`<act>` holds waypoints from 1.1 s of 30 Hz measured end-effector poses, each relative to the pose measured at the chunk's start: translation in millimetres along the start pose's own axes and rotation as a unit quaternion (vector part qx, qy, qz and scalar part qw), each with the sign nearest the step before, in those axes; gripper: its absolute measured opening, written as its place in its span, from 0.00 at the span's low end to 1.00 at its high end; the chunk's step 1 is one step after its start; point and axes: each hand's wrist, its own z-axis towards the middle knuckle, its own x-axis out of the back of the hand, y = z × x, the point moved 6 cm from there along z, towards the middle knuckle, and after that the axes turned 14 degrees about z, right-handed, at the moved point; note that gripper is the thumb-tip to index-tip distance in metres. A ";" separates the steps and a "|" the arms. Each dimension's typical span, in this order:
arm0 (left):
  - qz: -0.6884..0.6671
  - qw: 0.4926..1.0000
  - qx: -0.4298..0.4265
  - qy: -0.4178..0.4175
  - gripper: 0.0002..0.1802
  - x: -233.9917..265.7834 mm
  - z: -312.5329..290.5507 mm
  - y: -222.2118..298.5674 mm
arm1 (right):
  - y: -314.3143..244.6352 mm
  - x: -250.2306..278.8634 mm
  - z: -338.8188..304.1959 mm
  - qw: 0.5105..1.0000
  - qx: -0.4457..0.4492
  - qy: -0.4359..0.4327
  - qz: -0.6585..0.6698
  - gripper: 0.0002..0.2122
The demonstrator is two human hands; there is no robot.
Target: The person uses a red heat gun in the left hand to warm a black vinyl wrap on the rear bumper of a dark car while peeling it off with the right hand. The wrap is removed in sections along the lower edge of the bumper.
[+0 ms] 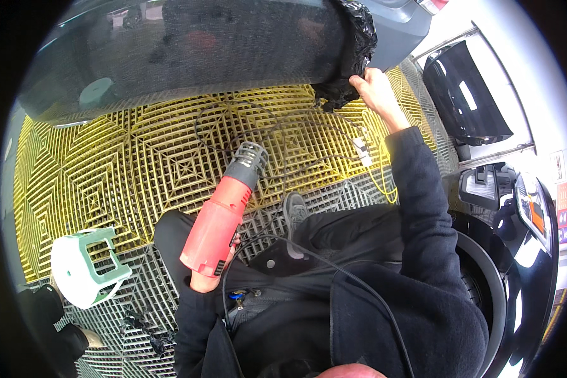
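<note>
My left hand (231,253) is wrapped around a red heat gun (214,230) with a dark collar and a metal nozzle. The gun's body hides most of that hand; its nozzle points up and away, toward the car. Stretched forward, my right hand (375,93) pinches crumpled black plastic film (361,47) at the lower right part of the car. The bunched film runs up along the edge of a dark glossy panel (189,57), and a loose piece hangs below it. A black cable (384,302) loops across my lap from the heat gun.
A pale green stool (85,264) stands at left, beside another person's legs (47,315). Film scraps (160,342) lie on the grid floor (142,315). Cords and a white socket block (361,151) lie ahead. Black body panels (466,94) and a bumper (542,271) are at right.
</note>
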 end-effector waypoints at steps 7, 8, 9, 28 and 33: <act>0.036 0.998 -0.044 0.002 0.17 -3.6 22.0 4.0 | 31.9 -15.6 6.4 0.978 0.041 0.179 0.095 0.29; 0.037 0.998 -0.057 -0.001 0.16 -4.4 23.9 5.1 | 39.2 -18.0 6.9 0.973 0.022 0.204 0.105 0.31; 0.018 0.999 -0.032 -0.003 0.16 -4.8 26.4 2.0 | 43.0 -25.9 3.9 0.976 0.030 0.194 0.097 0.33; 0.002 0.999 0.002 -0.035 0.18 -9.1 24.4 -8.5 | 68.8 -74.3 -1.0 0.899 0.030 0.267 0.346 0.14; -0.020 0.999 0.020 -0.045 0.16 -9.8 11.3 -9.0 | 50.5 -69.4 -18.4 0.927 0.010 0.255 0.275 0.14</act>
